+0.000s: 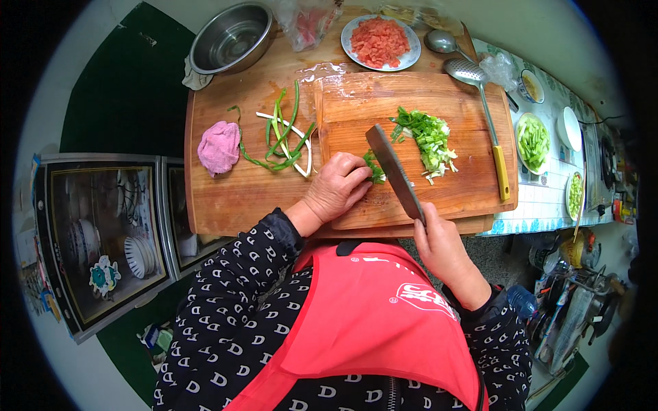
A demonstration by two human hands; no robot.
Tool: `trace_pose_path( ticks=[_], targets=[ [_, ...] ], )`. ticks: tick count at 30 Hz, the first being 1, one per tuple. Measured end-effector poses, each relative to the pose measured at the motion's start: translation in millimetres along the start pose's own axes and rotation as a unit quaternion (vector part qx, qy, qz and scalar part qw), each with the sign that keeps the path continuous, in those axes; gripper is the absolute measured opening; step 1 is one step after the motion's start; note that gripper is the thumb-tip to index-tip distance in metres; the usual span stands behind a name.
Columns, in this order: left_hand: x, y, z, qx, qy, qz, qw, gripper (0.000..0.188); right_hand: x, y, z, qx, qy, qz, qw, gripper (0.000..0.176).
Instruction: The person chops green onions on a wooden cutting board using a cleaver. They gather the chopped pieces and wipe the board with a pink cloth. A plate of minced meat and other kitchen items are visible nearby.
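With curled fingers, my left hand (339, 180) presses a small bunch of green onion (376, 168) against the wooden cutting board (354, 115). My right hand (446, 245) grips the handle end of a cleaver (395, 172), whose dark blade stands on edge just right of the bunch. Most of the handle is hidden in my fist. Beyond the blade lies a heap of chopped green onion (429, 141). Several whole green onions (282, 133) lie left of the board on the wooden table (226, 205).
A pink cloth (219, 148) and a steel basin (231, 38) sit at the left. Diced red food fills a plate (380, 43) at the back. A yellow-handled skimmer (491, 118) rests along the board's right side, near a ladle (441, 41). Dishes of cut green vegetables (533, 141) stand farther right.
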State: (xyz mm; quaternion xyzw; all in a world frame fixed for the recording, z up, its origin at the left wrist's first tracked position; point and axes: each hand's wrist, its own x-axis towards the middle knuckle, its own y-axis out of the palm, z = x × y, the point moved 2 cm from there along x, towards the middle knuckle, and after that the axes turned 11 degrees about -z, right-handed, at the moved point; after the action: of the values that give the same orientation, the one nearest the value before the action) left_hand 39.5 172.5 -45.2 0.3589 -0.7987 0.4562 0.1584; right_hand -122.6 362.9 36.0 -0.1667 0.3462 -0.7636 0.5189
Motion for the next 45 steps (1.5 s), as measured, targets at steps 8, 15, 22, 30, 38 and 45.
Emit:
trace_pose_path(
  ticks=[8,15,22,30,38,45],
  targets=[
    [-1.4,2.8,5.5,0.004,0.006,0.009,1.000,0.024,10.5,16.5,-0.5,-0.138,-0.062,0.047,0.987,0.026],
    [-4.4,-3.1,2.8,-0.019,0.001,0.021,1.000,0.023,12.8,11.1,-14.6,0.035,0.017,0.014,0.999,0.023],
    [-7.9,-4.9,7.2,-0.004,0.008,0.008,1.000,0.022,11.3,8.5,4.2,-0.097,-0.057,0.026,0.993,0.018],
    [-11.7,-8.5,7.4,-0.009,0.007,0.005,1.000,0.021,16.8,18.2,-17.7,0.033,-0.001,0.005,0.999,0.017],
    [-15.5,-14.3,12.3,0.028,0.004,0.006,1.000,0.021,14.3,4.2,7.2,-0.080,-0.048,0.036,0.995,0.019],
    [-15.9,-16.1,9.4,0.026,-0.001,0.000,1.000,0.019,25.2,15.8,3.0,-0.062,-0.023,0.048,0.997,0.018]
  ],
)
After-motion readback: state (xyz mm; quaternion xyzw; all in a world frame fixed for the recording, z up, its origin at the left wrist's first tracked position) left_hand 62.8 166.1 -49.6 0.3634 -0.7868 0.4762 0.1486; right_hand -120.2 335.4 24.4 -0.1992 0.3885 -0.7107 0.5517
